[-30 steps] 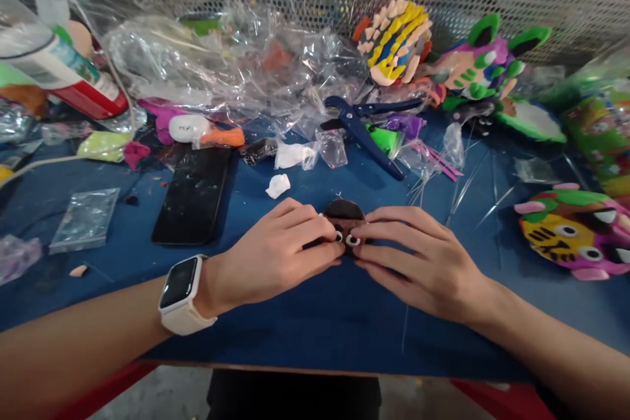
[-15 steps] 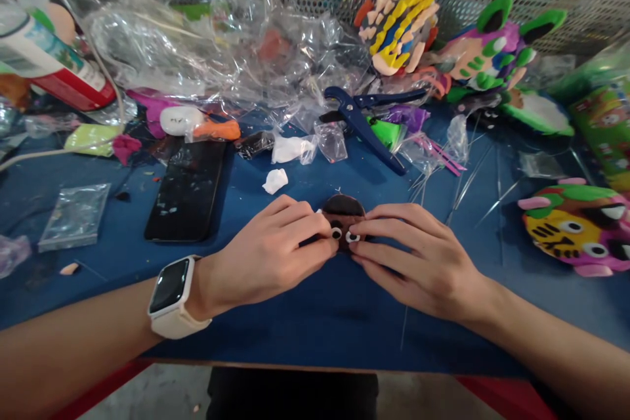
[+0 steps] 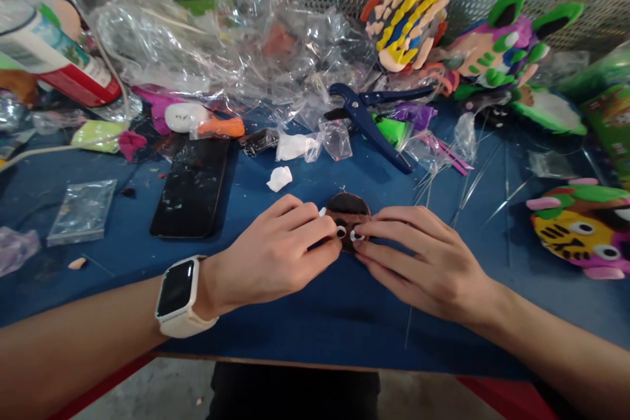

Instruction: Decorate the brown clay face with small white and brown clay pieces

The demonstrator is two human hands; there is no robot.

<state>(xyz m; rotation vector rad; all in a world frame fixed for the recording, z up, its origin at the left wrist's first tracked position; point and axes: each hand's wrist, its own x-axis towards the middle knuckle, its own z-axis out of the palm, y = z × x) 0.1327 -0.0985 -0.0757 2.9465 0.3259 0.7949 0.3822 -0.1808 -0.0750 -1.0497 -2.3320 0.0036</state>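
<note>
Between my hands, at the middle of the table, is a small brown clay face with a dark cap-like top and two white googly eyes. My left hand has its fingers pinched together at the face's left side; a bit of white shows beside the fingertips. My right hand grips the right edge, its fingertips by the right eye. The lower part of the face is mostly covered by fingers. A lump of white clay lies just beyond my left hand.
A black phone and a small zip bag lie to the left. Dark blue cutters rest beyond my hands, near crumpled clear plastic. Thin wires and a colourful clay mask are on the right.
The view has shifted slightly, so everything sits a little further right. Both hands stay on the clay face in almost the same pose.
</note>
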